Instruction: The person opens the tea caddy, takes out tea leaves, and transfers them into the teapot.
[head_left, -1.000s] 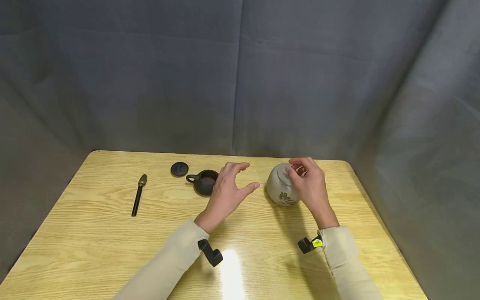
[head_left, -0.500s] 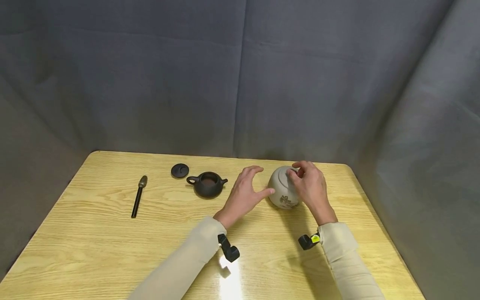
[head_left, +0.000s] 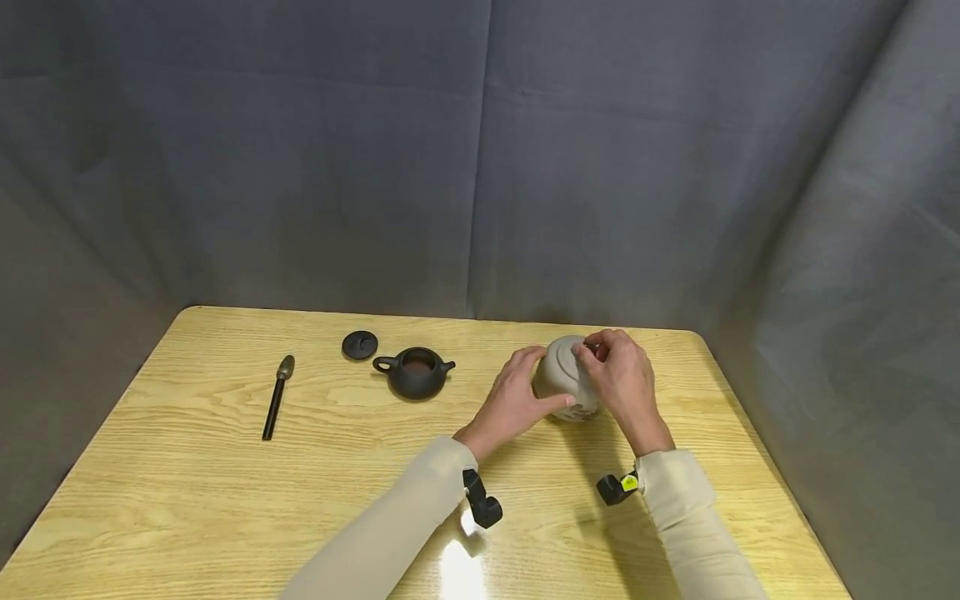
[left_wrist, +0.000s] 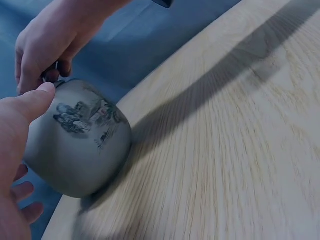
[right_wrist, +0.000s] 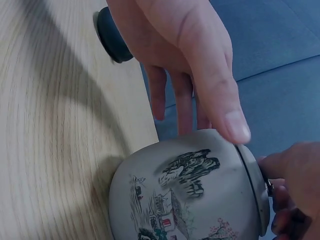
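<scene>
A grey round jar (head_left: 557,377) with a painted landscape stands on the table at the right. My left hand (head_left: 513,407) is round its left side, thumb across the front; the left wrist view shows the thumb of that hand (left_wrist: 14,127) over the jar (left_wrist: 82,155). On top, the right hand (head_left: 624,385) pinches the knob of the lid (right_wrist: 254,182), which sits on the jar in the right wrist view. The right fingers partly hide the knob.
Left of the jar is an uncovered black teapot (head_left: 417,382), its spout toward the jar. A black round lid (head_left: 360,345) and a dark-handled scoop (head_left: 276,404) lie farther left. A grey curtain (head_left: 337,167) hangs behind the table (head_left: 225,500).
My left hand has moved right, from beside the teapot to the jar, and now holds its side. The right hand has stayed at the lid's knob.
</scene>
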